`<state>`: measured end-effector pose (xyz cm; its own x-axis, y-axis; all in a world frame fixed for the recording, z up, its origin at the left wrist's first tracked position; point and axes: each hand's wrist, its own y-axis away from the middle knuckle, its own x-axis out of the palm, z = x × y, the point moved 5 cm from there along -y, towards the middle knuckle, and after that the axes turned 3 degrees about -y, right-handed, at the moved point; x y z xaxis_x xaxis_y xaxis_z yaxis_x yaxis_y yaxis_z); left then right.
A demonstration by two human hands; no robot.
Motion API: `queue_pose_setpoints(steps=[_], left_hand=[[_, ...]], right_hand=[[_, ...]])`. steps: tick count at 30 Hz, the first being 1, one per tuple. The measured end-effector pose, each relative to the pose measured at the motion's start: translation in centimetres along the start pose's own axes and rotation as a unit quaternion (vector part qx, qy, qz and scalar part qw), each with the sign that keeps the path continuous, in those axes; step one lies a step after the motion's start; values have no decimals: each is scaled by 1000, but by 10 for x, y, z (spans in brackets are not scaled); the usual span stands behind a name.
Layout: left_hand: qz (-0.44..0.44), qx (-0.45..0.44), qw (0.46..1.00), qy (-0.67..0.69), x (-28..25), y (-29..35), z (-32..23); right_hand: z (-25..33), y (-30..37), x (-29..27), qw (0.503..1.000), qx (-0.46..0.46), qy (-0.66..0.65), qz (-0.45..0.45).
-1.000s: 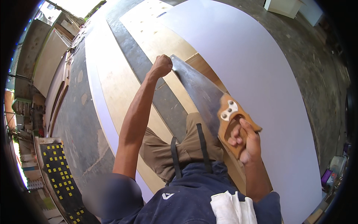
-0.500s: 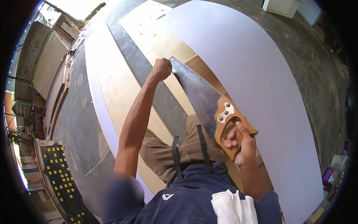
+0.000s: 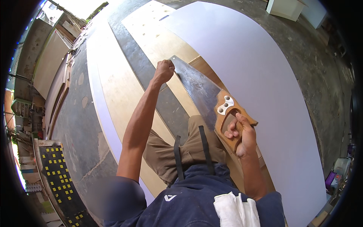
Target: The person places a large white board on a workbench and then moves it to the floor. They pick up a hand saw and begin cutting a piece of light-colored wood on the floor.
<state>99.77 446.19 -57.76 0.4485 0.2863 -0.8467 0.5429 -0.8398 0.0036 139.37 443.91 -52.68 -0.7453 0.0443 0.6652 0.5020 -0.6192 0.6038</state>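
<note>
My right hand [image 3: 245, 138] is closed around the wooden handle [image 3: 227, 115] of a hand saw [image 3: 196, 85]. The broad, scuffed steel blade slants up and to the left, with its toothed edge on the left side. At the blade's narrow far end, my left hand [image 3: 165, 71] is closed in a fist right beside the teeth. Whatever its fingers may grip is hidden from view. Below the saw is a pale plywood strip [image 3: 151, 38], and a large white panel [image 3: 264, 87] lies to its right.
On the left, more long pale boards [image 3: 117, 72] stretch over the grey concrete floor [image 3: 77, 102]. Sheets of wood [image 3: 49, 72] lean at the far left. A black board with yellow squares [image 3: 56, 170] stands at lower left, and a white box [image 3: 285, 8] at the far right.
The saw's handle and my right hand have shifted slightly up and to the left. My left hand stays almost in place at the blade's far end.
</note>
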Motion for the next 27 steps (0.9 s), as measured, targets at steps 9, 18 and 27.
queue_pose_setpoints(steps=[9,18,27], left_hand=[[-17,-41,999,-4,-2,1,-4],[-41,-59,997,19,4,3,18],[-27,-76,994,71,-3,9,1]], right_hand=[[-21,-42,21,998,-40,-34,43],[-25,-7,4,999,-26,-2,18],[-31,-27,10,999,-32,12,20]])
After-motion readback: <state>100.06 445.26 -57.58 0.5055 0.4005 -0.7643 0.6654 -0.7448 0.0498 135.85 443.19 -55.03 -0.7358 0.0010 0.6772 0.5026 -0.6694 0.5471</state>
